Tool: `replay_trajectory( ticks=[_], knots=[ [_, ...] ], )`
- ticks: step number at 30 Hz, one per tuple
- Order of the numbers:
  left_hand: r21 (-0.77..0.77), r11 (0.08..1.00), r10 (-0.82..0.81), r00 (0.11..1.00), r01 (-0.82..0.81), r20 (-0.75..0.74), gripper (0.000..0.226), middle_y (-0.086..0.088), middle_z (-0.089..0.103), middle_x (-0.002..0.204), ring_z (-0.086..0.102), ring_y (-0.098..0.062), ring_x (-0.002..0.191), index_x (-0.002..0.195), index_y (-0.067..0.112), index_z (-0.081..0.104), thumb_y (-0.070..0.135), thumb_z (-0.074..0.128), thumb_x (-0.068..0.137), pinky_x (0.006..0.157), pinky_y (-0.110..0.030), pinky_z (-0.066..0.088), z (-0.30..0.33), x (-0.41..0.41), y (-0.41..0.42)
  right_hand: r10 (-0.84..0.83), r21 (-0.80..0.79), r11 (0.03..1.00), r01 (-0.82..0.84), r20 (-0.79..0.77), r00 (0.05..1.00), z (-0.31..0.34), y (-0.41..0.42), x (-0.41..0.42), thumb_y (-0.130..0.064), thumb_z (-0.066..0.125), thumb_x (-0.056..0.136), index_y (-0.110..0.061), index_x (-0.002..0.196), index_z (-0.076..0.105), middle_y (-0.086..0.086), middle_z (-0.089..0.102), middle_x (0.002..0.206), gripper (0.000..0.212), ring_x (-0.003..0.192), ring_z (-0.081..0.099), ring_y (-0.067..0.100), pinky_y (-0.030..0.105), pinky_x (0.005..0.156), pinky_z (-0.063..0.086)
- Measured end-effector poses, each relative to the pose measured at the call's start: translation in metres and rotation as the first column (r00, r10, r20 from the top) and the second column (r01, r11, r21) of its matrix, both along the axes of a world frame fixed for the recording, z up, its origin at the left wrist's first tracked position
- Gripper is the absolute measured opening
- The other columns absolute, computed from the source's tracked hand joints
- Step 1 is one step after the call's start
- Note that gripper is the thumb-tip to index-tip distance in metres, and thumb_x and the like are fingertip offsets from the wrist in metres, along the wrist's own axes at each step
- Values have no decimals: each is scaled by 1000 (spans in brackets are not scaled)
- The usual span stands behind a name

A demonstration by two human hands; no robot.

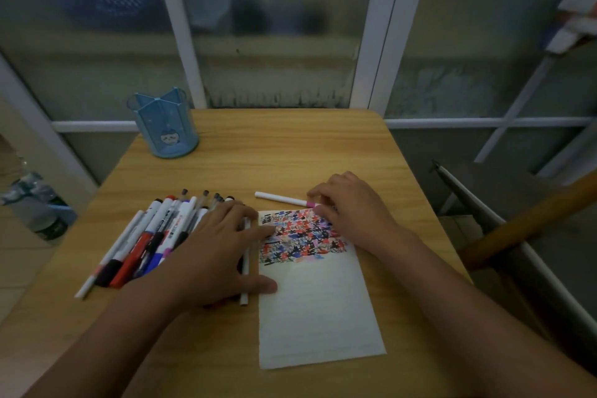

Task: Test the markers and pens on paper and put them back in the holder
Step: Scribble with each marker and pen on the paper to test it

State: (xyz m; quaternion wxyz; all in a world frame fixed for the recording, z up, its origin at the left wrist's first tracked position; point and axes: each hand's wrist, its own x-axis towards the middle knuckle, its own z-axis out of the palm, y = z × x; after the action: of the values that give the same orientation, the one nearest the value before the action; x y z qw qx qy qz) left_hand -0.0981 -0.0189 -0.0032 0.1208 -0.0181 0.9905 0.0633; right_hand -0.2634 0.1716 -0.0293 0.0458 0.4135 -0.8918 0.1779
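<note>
**Pink marker at the fingertips, holder waiting at the far corner**

The right hand (350,203) has its fingers curled down at the pink end of a white marker (284,199), which lies flat on the table (290,145) just beyond the top edge of the paper (316,310); whether the fingertips actually pinch it or only touch it, I cannot tell. The left hand (223,245) lies flat, fingers spread and fairly straight, pressing on the loose pile of markers and pens (145,236) beside the paper, thumb reaching onto the sheet.

By my reading, the step in hand is either picking this marker up to test it or laying it aside. The paper's upper part is crowded with red, blue and black strokes; the lower part is blank, so a fresh stroke belongs there.

The blue holder (164,126) stands apparently empty at the far left corner, well apart from both hands. Nothing blocks the way to it.
</note>
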Motion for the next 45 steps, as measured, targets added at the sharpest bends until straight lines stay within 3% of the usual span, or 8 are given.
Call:
replay_trajectory(
  ticks=[7,15,19,30,34,39,42,45],
  knots=[
    [0,1000,-16,1000,16,1,107,13,9,156,-3,-12,143,150,49,16,93,23,52,118,-38,14,0,1,0,-88,-8,996,88,28,996,2,2,2,-34,67,86,-30,91,62,-11,56,88,7,92,46,12,31,76,39],
    [-27,999,-24,1000,25,9,90,11,10,157,-2,-14,145,150,49,16,84,46,72,118,-39,14,-1,-1,0,-94,-8,995,96,135,986,6,3,1,-28,64,94,-34,117,59,-15,64,92,24,95,49,11,34,81,39],
    [-29,999,-26,1000,26,13,90,11,10,157,-2,-14,145,149,49,16,83,47,72,118,-38,13,1,-1,1,-133,28,991,132,72,988,5,2,3,-29,63,92,-32,102,65,-12,59,91,11,94,48,12,32,79,40],
    [61,997,-33,995,39,-91,86,13,18,155,0,-10,144,150,41,25,78,48,76,117,-34,13,1,-1,6,-164,-452,863,224,170,972,17,3,42,-25,66,92,-34,94,62,-12,53,80,10,81,49,9,30,68,44],
    [245,965,-10,949,92,-315,91,14,40,143,15,5,130,146,43,31,91,20,69,105,-16,18,7,-4,12,107,-498,815,297,632,768,22,2,68,-23,67,89,-27,89,59,3,71,77,9,74,68,17,42,64,54],
    [427,889,36,907,163,-420,47,27,57,108,51,9,96,134,52,33,38,55,95,83,-10,41,17,0,36,272,-526,794,305,756,596,29,2,85,-5,61,94,-16,83,63,5,70,75,16,72,67,17,31,67,52],
    [407,894,14,898,185,-439,42,13,63,111,56,-2,96,139,39,44,24,47,101,85,-26,48,16,0,36,299,-506,754,420,833,466,41,6,87,-20,51,101,-5,93,69,7,75,81,25,74,73,23,33,70,56],
    [387,904,13,893,183,-451,41,11,52,97,47,-3,87,136,33,48,31,32,99,76,-22,42,10,1,34,273,-522,720,456,818,506,43,4,86,-21,52,102,-9,85,71,8,74,73,28,64,71,19,26,57,55]
  ],
)
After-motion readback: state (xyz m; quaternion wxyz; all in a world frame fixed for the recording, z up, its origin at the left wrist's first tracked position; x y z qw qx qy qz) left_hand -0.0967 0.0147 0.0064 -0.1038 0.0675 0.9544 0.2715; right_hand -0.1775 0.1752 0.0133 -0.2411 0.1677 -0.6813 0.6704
